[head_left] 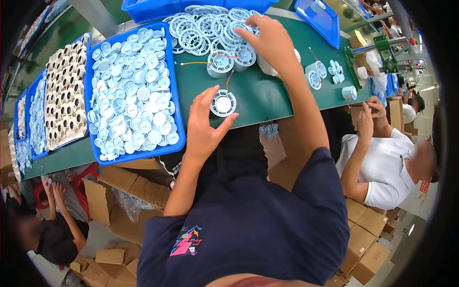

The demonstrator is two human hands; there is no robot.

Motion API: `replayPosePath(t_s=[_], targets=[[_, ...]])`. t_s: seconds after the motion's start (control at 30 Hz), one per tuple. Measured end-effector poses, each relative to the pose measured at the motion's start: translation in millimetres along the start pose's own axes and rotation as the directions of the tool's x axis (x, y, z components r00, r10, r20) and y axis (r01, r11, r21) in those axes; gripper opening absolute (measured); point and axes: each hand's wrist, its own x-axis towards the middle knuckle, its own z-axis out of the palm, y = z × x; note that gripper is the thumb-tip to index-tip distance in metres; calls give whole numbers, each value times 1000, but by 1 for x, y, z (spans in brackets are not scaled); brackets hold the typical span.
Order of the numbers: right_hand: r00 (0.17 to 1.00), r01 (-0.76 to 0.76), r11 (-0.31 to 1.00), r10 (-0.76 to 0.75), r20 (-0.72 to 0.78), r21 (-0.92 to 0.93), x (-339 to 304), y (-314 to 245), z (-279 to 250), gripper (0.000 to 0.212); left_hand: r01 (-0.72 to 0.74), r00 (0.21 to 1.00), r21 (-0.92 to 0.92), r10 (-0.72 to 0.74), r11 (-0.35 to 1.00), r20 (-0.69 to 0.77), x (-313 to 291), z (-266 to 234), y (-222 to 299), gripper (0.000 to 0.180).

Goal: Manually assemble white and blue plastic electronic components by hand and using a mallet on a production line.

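**Hands over small white plastic housings on a crowded green bench**

Head view: The left hand (pixel 203 126) is spread open, fingers splayed, holding nothing, its fingertips just beside the round white housing (pixel 223 103) lying flat near the front edge of the bench (pixel 267 91). The right hand (pixel 267 40) reaches to about 1 o'clock from that piece, fingers curled onto the heap of white ribbed rings (pixel 205 28); whether it pinches one I cannot tell.

The housing looks like thin moulded plastic: light, stiff, smooth enough to slip, and probably easy to crack if squeezed hard. Thin orange wires (pixel 228 79) trail from it toward 12 o'clock, so a grip on the ribbed outer rim seems safest, leaving the leads free.

Room is tight. At 9 o'clock the blue tray of white caps (pixel 174 86) stands just beside the left hand, its wall high enough to catch a knuckle. At 6 o'clock the bench edge is near; a nudged piece could roll off onto the cardboard boxes (pixel 119 191). The clearest bare bench lies at 3 o'clock, before another person's hand (pixel 366 119).
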Motion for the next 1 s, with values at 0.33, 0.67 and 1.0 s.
replayPosePath(t_s=[0.33,0.67,1.0], targets=[[997,76,993,-78,22,89,10,20,-4,26,9,1000,16,-9,1000,-12,-3,5,0,69],[978,194,977,-199,55,88,-12,21,17,21,-15,1000,59,16,998,-12,0,5,3,66],[951,116,990,-86,296,-85,15,2,22,27,-19,1000,56,20,998,-16,-2,7,1,66]])
